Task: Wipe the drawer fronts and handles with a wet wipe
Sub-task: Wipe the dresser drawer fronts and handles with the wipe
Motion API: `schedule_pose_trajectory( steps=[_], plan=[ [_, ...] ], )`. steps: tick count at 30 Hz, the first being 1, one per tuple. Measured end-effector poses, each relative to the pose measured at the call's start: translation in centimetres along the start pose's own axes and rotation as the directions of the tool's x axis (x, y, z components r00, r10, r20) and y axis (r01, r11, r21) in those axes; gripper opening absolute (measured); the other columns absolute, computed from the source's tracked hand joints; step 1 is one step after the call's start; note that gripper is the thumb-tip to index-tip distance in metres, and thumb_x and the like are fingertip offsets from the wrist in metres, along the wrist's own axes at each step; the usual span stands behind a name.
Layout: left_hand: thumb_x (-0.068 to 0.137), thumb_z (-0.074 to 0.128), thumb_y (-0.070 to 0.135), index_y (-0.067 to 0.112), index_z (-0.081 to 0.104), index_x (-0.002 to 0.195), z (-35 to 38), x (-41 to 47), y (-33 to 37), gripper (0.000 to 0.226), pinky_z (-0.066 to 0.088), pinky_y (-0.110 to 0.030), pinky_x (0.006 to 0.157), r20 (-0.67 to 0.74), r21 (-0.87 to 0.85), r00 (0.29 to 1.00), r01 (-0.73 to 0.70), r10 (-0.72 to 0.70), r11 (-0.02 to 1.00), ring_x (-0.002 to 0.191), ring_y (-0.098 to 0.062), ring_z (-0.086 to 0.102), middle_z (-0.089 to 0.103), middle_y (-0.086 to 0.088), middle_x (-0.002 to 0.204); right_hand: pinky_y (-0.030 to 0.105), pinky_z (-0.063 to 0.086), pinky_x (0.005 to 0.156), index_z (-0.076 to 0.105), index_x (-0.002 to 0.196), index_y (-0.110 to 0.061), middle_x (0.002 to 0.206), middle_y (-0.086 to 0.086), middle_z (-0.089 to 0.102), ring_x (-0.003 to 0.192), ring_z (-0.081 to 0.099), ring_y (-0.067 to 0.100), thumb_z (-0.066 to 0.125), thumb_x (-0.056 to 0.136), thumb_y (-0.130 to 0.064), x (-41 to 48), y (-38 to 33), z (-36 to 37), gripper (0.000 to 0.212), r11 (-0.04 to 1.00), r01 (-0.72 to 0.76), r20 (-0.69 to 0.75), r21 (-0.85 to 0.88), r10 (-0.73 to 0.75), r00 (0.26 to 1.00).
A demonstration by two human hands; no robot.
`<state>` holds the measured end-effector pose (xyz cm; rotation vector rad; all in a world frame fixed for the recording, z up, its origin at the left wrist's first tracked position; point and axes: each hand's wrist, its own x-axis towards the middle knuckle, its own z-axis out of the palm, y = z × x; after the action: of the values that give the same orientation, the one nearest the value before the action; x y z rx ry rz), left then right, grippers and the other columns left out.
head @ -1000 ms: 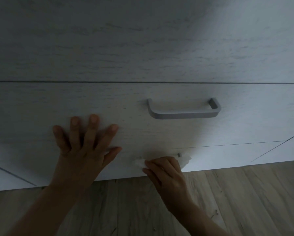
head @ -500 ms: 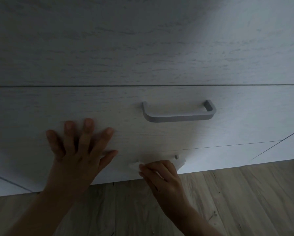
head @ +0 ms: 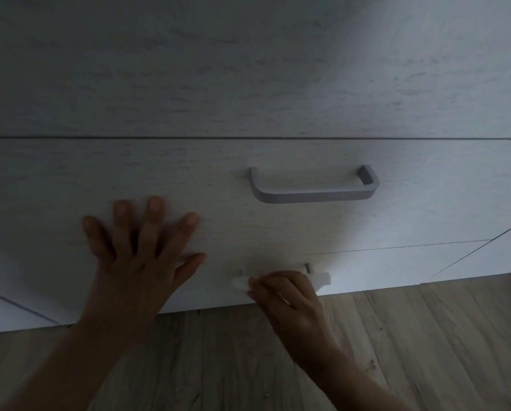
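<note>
A pale wood-grain chest of drawers fills the view. The middle drawer front carries a grey bar handle. My left hand lies flat on that front with fingers spread, to the left of the handle. Below it, my right hand grips a white wet wipe wrapped over the handle of the bottom drawer. That lower handle is mostly hidden by the wipe and my fingers; only its right post shows.
The top drawer front spans the upper half of the view. A light wooden floor runs under the chest. Diagonal seams mark the chest's side panels at the far left and far right.
My right hand with the wipe has shifted slightly left along the bottom handle. The left hand stays flat on the middle drawer front. The view has dipped a little.
</note>
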<state>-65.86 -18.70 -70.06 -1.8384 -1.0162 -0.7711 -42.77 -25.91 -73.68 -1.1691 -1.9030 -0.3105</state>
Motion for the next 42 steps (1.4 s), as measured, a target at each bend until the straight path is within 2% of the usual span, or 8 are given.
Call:
schedule_pose_trajectory(
  steps=[8, 11, 15, 19, 28, 33, 38, 42],
  plan=[
    [0.101, 0.043, 0.053, 0.013, 0.005, 0.159, -0.1, 0.0, 0.0, 0.080, -0.007, -0.061, 0.117, 0.006, -0.015, 1.000, -0.004, 0.005, 1.000, 0.149, -0.041, -0.014, -0.012, -0.019, 0.163, 0.026, 0.041, 0.074, 0.071, 0.103, 0.000, 0.098, 0.005, 0.057, 0.085, 0.052, 0.017, 0.060, 0.093, -0.008, -0.8, -0.8, -0.1, 0.016, 0.980, 0.184, 0.105, -0.071, -0.176, 0.979],
    [0.101, 0.043, 0.054, 0.014, 0.004, 0.159, -0.1, 0.0, -0.1, 0.081, -0.007, -0.062, 0.117, 0.006, -0.011, 1.000, 0.000, 0.000, 1.000, 0.149, -0.041, -0.015, -0.014, -0.018, 0.163, 0.030, 0.047, 0.073, 0.073, 0.101, -0.002, 0.104, 0.003, 0.059, 0.089, 0.053, 0.018, 0.057, 0.092, -0.013, -2.8, 1.8, -2.3, 0.021, 0.993, 0.070, 0.137, -0.092, -0.057, 0.989],
    [0.100, 0.045, 0.055, 0.014, 0.004, 0.159, 0.0, 0.1, 0.1, 0.083, -0.007, -0.062, 0.117, 0.011, -0.008, 1.000, 0.006, -0.006, 1.000, 0.149, -0.041, -0.016, -0.016, -0.018, 0.163, 0.019, 0.046, 0.079, 0.073, 0.099, 0.000, 0.098, 0.000, 0.059, 0.085, 0.054, 0.015, 0.060, 0.090, -0.012, -2.0, 1.5, -4.0, 0.019, 0.992, -0.119, -0.071, -0.037, 0.116, 0.991],
    [0.101, 0.044, 0.055, 0.015, 0.003, 0.159, 0.1, 0.1, 0.1, 0.082, -0.008, -0.061, 0.117, 0.007, -0.014, 1.000, 0.002, -0.002, 1.000, 0.149, -0.039, -0.017, -0.016, -0.016, 0.163, 0.020, 0.047, 0.074, 0.069, 0.102, -0.001, 0.090, 0.004, 0.062, 0.081, 0.056, 0.015, 0.065, 0.090, -0.011, 2.1, -1.2, -2.1, 0.016, 0.995, -0.089, -0.206, 0.054, 0.098, 0.974],
    [0.102, 0.042, 0.054, 0.016, 0.003, 0.159, -0.1, 0.3, 0.0, 0.079, -0.009, -0.059, 0.117, 0.001, -0.037, 1.000, 0.010, -0.010, 0.999, 0.149, -0.037, -0.019, -0.018, -0.014, 0.163, 0.031, 0.052, 0.089, 0.064, 0.116, -0.003, 0.115, 0.008, 0.060, 0.109, 0.054, 0.021, 0.055, 0.093, -0.018, 0.0, -1.2, 1.6, 0.028, 0.987, 0.147, 0.208, -0.057, -0.133, 0.969],
    [0.102, 0.042, 0.054, 0.015, 0.003, 0.159, -0.1, 0.2, 0.2, 0.080, -0.009, -0.059, 0.118, -0.003, -0.025, 1.000, 0.002, -0.002, 1.000, 0.149, -0.037, -0.018, -0.017, -0.015, 0.163, 0.029, 0.052, 0.092, 0.044, 0.133, -0.007, 0.126, 0.006, 0.047, 0.114, 0.051, 0.019, 0.050, 0.092, -0.010, -0.8, 0.2, -0.4, 0.042, 0.983, 0.174, 0.224, -0.054, -0.158, 0.962],
    [0.101, 0.043, 0.055, 0.016, 0.001, 0.159, 0.0, 0.2, 0.1, 0.082, -0.010, -0.059, 0.117, 0.007, -0.019, 1.000, 0.004, -0.004, 1.000, 0.149, -0.037, -0.019, -0.018, -0.015, 0.163, 0.031, 0.041, 0.101, 0.060, 0.122, -0.002, 0.119, 0.008, 0.049, 0.111, 0.050, 0.020, 0.036, 0.103, -0.011, 0.4, -0.9, 1.2, 0.032, 0.974, 0.223, 0.192, -0.041, -0.212, 0.958],
    [0.101, 0.042, 0.055, 0.015, 0.002, 0.159, 0.0, 0.0, 0.0, 0.081, -0.009, -0.060, 0.117, 0.004, -0.010, 1.000, -0.003, 0.003, 1.000, 0.149, -0.039, -0.018, -0.017, -0.016, 0.163, 0.031, 0.053, 0.088, 0.062, 0.121, -0.003, 0.123, 0.007, 0.053, 0.111, 0.054, 0.021, 0.042, 0.102, -0.013, -0.6, 0.3, 0.0, 0.029, 0.982, 0.187, 0.191, 0.009, -0.185, 0.964]
  ],
)
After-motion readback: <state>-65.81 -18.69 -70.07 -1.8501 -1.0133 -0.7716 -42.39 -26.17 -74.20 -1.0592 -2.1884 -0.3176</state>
